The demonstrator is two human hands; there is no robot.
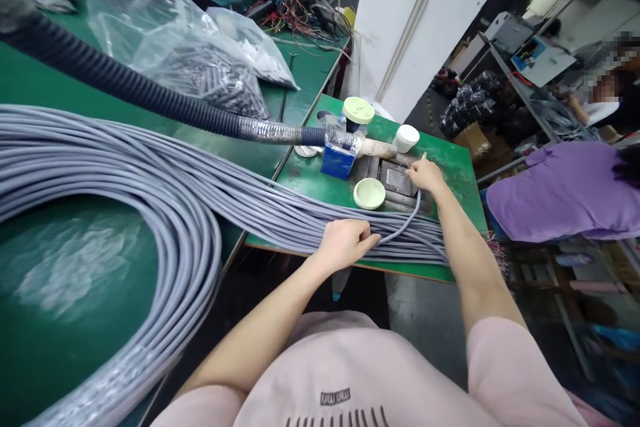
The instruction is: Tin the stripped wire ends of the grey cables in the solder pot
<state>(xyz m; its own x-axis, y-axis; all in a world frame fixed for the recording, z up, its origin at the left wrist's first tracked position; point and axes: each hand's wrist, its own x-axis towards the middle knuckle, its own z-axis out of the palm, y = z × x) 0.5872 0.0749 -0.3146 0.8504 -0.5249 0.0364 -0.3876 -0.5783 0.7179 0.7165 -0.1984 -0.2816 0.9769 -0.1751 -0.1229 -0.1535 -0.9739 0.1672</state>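
Observation:
A thick bundle of grey cables (280,213) runs across the green table, its frayed coloured wire ends at the right edge. My left hand (347,243) is closed on one grey cable (407,221) that rises out of the bundle. The upper end of that cable is in my right hand (426,175), its fingers pinched together over a metal solder pot (397,177). Thin wires seem to show at the fingertips, too small to make out well. Near the pot's left corner sits a pale green dish (369,194).
A black corrugated hose (200,110) reaches over the table to a blue box (337,160). Behind the pot are a white tub (406,138) and a yellow-lidded jar (358,110). Plastic bags (215,73) lie at the back left. A person in purple (565,190) is at the right.

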